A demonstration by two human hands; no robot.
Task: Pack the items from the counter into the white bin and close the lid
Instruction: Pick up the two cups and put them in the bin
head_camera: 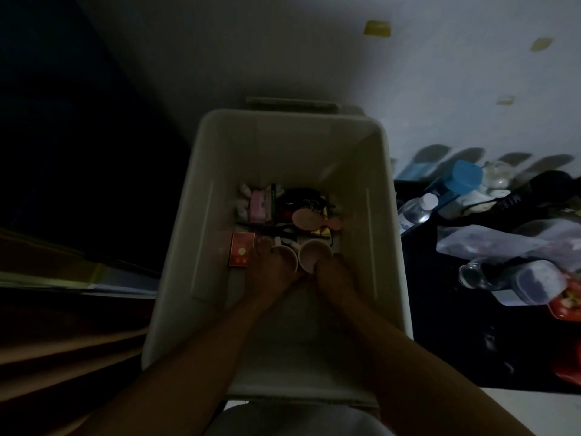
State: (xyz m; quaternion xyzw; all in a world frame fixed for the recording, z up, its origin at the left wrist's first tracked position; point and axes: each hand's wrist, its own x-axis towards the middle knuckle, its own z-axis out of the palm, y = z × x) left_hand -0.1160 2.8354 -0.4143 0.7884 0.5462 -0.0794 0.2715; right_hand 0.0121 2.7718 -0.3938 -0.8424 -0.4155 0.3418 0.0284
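Cups [314,251] in bin [201,190]; counter [456,341] right of bin.

1. The left hand [270,265] and right hand [334,273] are dim; whether their fingers curl round the two cups [314,251] cannot be told.
2. The forearms hide the near floor of the white bin [201,184].
3. The print on the red box [241,253] is too small to read.
4. The dark tangle [298,196] behind the hairbrush [306,219] is indistinct.
5. The right edge cuts off a red container [567,306].

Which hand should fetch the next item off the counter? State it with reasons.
Right. The right hand sits nearer the black counter, where bottles lie; the left hand is farther left in the bin. Both grip cups.
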